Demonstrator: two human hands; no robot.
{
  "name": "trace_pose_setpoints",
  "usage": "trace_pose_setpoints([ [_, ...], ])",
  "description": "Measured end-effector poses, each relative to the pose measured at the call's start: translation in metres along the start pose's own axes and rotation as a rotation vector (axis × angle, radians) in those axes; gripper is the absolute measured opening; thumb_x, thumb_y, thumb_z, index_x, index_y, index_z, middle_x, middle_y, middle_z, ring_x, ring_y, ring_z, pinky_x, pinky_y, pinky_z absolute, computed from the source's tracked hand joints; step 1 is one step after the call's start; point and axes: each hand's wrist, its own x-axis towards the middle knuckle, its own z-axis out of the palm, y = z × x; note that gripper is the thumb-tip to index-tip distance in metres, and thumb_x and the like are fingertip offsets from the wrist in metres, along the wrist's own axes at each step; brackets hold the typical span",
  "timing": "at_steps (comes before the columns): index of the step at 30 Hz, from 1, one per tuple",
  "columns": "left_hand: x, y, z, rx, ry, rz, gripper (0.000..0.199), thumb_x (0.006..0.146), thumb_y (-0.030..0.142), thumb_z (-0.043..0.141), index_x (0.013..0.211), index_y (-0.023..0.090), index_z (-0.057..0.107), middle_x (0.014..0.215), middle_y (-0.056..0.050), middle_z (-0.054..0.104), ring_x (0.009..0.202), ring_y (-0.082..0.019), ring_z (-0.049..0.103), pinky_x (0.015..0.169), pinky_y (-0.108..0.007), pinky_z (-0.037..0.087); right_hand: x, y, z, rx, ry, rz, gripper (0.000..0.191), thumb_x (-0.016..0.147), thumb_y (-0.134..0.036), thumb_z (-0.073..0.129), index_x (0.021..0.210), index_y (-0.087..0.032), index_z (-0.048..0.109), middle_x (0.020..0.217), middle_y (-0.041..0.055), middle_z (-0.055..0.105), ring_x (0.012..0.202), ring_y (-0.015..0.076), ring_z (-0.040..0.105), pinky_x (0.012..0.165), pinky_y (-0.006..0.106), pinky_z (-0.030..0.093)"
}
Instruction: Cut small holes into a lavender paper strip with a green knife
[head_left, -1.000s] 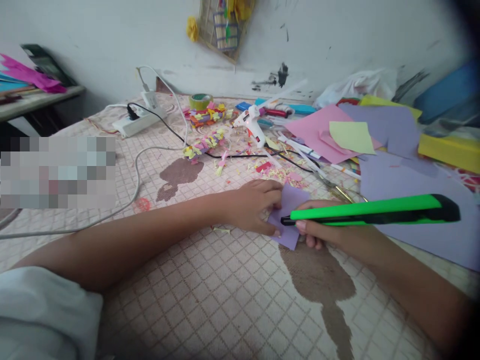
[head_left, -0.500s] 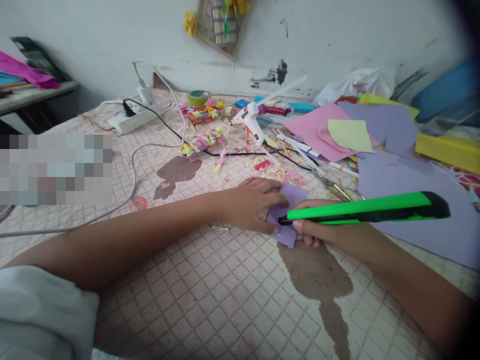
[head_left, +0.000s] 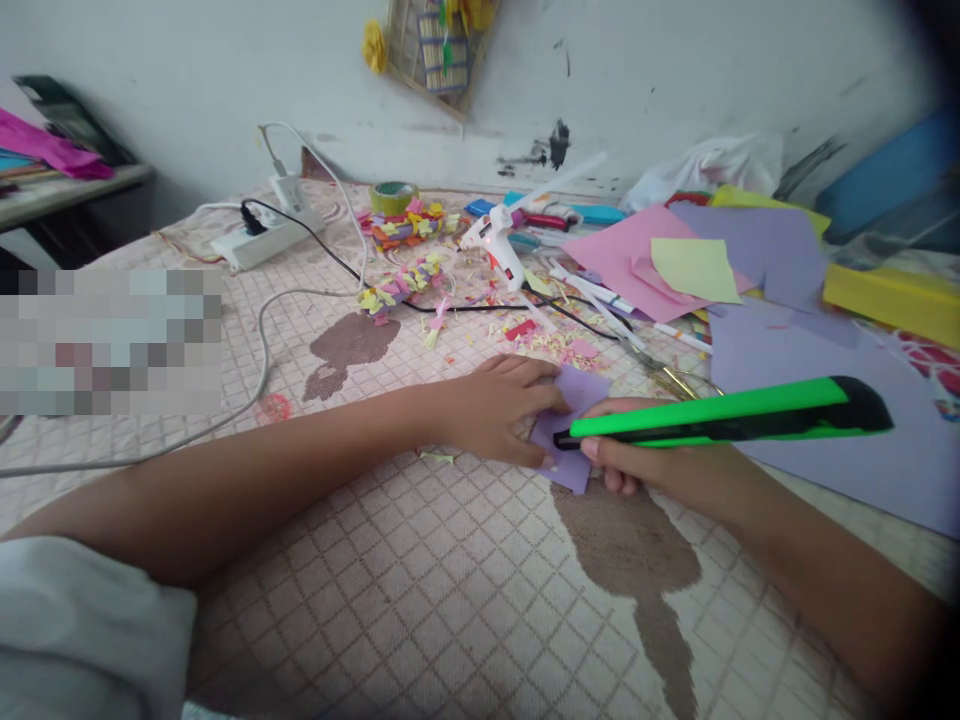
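Under my hands lies a small piece of purple paper [head_left: 583,392], flat on the patterned tablecloth [head_left: 360,590]. My left hand [head_left: 499,410] presses its left side down, fingers spread and thumb near the lower edge. A green and black utility knife [head_left: 720,415] is gripped in my right hand [head_left: 619,455], low near its front end. The knife's black tip points left at the paper, beside my left thumb and fingers; I cannot make out the blade. The knife's long handle slants back over my right wrist.
Behind my hands are paper scraps [head_left: 555,345], a white glue gun [head_left: 495,245], scissors [head_left: 667,380] and strips covered in paper bits [head_left: 401,285]. Coloured sheets [head_left: 825,400] cover the right side. A power strip [head_left: 266,240] with cables stands at the back left, near a tape roll [head_left: 394,197].
The whole view has shifted very slightly. My left hand stays on the purple paper, and the knife in my right hand keeps nearly the same place against it.
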Motion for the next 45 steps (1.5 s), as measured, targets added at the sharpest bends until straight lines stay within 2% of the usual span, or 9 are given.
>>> trace_pose_setpoints([
  [22,-0.0002,-0.0028,-0.0016,0.019,-0.024,0.039,0.056,0.078,0.051,0.061,0.122,0.018,0.051,0.141,-0.018,0.037,0.133,-0.031,0.031,0.108,-0.048,0.022,0.0000,0.0029,-0.0014,0.024,0.008,0.013,0.012,0.085,-0.031,0.055,0.087,-0.022,0.061,0.061,0.0004,0.062,0.052,0.0116,0.057,0.048,0.020,0.046],
  [30,-0.0005,-0.0020,-0.0018,0.030,-0.040,0.027,0.056,0.078,0.051,0.060,0.123,0.019,0.051,0.142,-0.018,0.034,0.134,-0.030,0.029,0.108,-0.046,0.022,0.0035,0.0093,-0.0009,0.037,0.041,0.006,0.013,0.081,-0.033,0.059,0.084,-0.021,0.061,0.059,-0.0017,0.060,0.047,0.0091,0.056,0.044,0.017,0.045],
  [45,-0.0005,-0.0006,-0.0010,0.035,-0.021,0.011,0.058,0.077,0.053,0.062,0.122,0.018,0.052,0.142,-0.018,0.036,0.134,-0.030,0.030,0.109,-0.046,0.021,0.0032,0.0059,0.0010,0.083,-0.003,-0.021,0.012,0.083,-0.031,0.060,0.086,-0.019,0.058,0.058,-0.0033,0.059,0.051,0.0078,0.057,0.045,0.015,0.046],
])
